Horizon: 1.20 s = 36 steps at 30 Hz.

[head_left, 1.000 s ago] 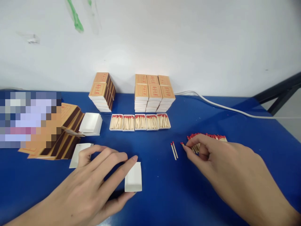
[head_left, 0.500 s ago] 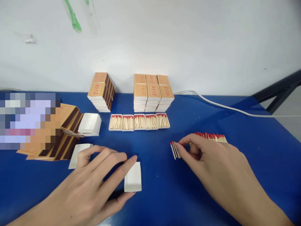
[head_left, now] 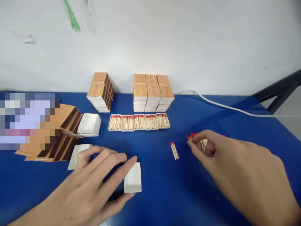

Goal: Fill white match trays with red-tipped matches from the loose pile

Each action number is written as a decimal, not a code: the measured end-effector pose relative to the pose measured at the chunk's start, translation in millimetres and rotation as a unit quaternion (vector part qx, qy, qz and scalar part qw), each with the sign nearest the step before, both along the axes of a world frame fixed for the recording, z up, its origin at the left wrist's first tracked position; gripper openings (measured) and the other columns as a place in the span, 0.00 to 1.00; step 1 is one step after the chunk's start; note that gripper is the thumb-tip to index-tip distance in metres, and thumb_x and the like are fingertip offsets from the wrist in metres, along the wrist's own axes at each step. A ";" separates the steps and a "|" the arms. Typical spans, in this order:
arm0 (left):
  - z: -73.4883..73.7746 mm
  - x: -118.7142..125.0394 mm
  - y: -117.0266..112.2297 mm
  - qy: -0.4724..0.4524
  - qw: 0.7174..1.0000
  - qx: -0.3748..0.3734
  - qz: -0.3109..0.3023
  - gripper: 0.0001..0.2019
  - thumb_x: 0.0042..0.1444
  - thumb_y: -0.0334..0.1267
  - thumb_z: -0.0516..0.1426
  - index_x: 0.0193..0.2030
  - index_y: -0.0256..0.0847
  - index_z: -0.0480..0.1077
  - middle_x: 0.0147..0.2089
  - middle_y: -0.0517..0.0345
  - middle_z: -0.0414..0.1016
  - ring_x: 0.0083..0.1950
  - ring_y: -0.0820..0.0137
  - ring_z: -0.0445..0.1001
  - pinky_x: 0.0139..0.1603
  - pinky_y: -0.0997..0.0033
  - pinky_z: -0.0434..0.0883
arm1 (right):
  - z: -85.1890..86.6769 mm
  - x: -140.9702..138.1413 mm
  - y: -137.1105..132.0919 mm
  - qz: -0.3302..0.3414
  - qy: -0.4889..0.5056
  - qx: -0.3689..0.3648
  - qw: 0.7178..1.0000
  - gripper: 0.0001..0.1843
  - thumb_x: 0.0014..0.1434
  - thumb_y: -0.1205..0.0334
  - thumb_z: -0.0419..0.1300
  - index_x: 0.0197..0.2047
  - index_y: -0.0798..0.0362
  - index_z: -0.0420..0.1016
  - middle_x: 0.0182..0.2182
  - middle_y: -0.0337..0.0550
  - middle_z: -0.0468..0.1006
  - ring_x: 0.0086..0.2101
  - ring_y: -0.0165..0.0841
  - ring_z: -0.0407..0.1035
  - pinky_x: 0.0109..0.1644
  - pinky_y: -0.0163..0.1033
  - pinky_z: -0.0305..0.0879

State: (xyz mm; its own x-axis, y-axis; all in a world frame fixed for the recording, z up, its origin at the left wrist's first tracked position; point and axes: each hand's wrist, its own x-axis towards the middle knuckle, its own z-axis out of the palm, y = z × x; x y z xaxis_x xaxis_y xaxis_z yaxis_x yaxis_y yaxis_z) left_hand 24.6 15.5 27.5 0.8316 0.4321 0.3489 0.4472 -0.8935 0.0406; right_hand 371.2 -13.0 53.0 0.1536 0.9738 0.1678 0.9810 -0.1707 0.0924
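Observation:
My left hand holds an empty white matchbox tray by its two ends, with the index finger at the far end and the thumb at the near end. Part of another white tray shows behind its bent fingers. My right hand is at the pile of red-headed matches, thumb and index pinched on matches at the pile's left edge. The hand hides much of that pile. Three loose matches lie side by side on the blue table, between the two hands.
A row of match-filled trays lies ahead. Behind it stand stacked matchboxes and a smaller stack. White trays are stacked left, beside orange matchbox sleeves. A white cable runs along the back right.
My right hand has let go of the loose matches and moved right to the pile. The loose matches now lie closer together. My left hand and its tray stay put.

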 end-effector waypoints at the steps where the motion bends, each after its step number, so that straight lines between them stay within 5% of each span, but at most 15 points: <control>1: -0.3 0.0 -0.1 -0.005 1.000 0.003 0.000 0.21 0.81 0.37 0.59 0.73 0.28 0.75 0.58 0.43 0.80 0.62 0.57 0.74 0.65 0.47 0.62 | 0.2 -3.1 -1.2 0.002 -0.012 0.008 1.000 0.17 0.71 0.46 0.58 0.35 0.38 0.83 0.18 0.42 0.77 0.15 0.42 0.61 0.26 0.41 0.43; 11: 1.8 3.4 1.6 -0.008 1.000 0.002 0.002 0.20 0.81 0.37 0.59 0.72 0.28 0.75 0.58 0.43 0.79 0.61 0.57 0.74 0.64 0.48 0.62 | -1.6 -12.6 -9.4 0.077 -0.068 0.081 0.991 0.18 0.72 0.57 0.55 0.28 0.43 0.72 0.15 0.41 0.71 0.14 0.41 0.62 0.27 0.39 0.38; 17: 0.8 0.9 0.8 0.004 1.000 0.001 0.003 0.22 0.80 0.37 0.60 0.74 0.29 0.74 0.59 0.43 0.80 0.62 0.56 0.75 0.64 0.48 0.63 | -3.2 -13.9 -7.5 0.076 -0.077 0.085 0.990 0.19 0.74 0.56 0.53 0.31 0.43 0.78 0.16 0.42 0.72 0.14 0.43 0.63 0.28 0.39 0.38; 36: 0.2 -1.0 0.8 0.003 1.000 -0.003 -0.007 0.22 0.79 0.36 0.61 0.75 0.29 0.74 0.60 0.43 0.80 0.63 0.57 0.74 0.66 0.47 0.62 | -6.0 -16.8 -7.8 0.076 0.100 -0.024 0.992 0.21 0.77 0.44 0.56 0.34 0.40 0.80 0.21 0.35 0.80 0.20 0.46 0.76 0.26 0.42 0.49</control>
